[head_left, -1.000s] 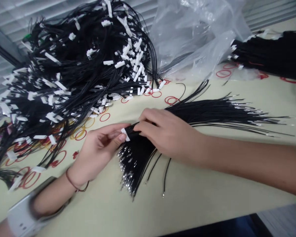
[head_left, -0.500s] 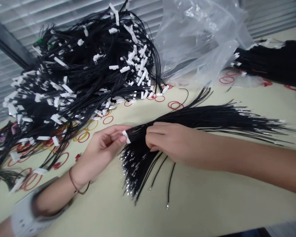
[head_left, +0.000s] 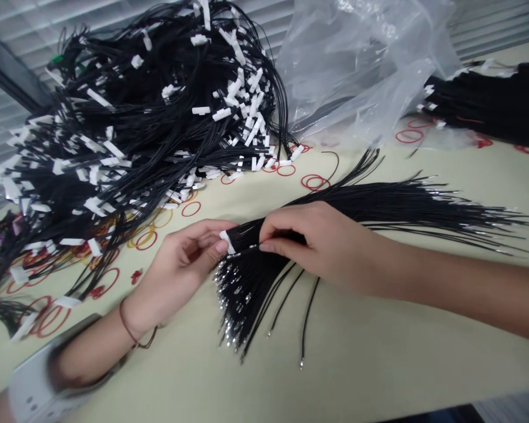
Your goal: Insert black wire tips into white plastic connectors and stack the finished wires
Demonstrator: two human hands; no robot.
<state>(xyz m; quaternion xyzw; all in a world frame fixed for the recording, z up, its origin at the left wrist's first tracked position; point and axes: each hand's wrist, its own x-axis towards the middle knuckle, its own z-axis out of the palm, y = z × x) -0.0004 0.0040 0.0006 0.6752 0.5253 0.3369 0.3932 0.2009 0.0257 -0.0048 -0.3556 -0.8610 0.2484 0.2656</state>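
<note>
My left hand [head_left: 194, 252] pinches a small white connector [head_left: 227, 242] between thumb and fingers, with black wires running from it to the right. Beside it, my right hand [head_left: 308, 241] is closed on a thin black wire [head_left: 247, 249], its metal tip pointing at the connector. Whether tip and connector touch, I cannot tell. Under both hands lies a fanned bundle of black wires [head_left: 242, 299] with shiny metal ends. Another spread of black wires [head_left: 405, 202] reaches right behind my right forearm.
A large heap of black wires with white connectors [head_left: 158, 111] fills the back left. Behind are a clear plastic bag [head_left: 352, 76] and another black wire bundle [head_left: 494, 103] at right. Red rubber bands [head_left: 315, 182] lie scattered on the pale table [head_left: 379, 364].
My right hand has turned and its thumb and fingertips now show, pinching a single wire near the connector. My left hand keeps its hold. The view has shifted slightly.
</note>
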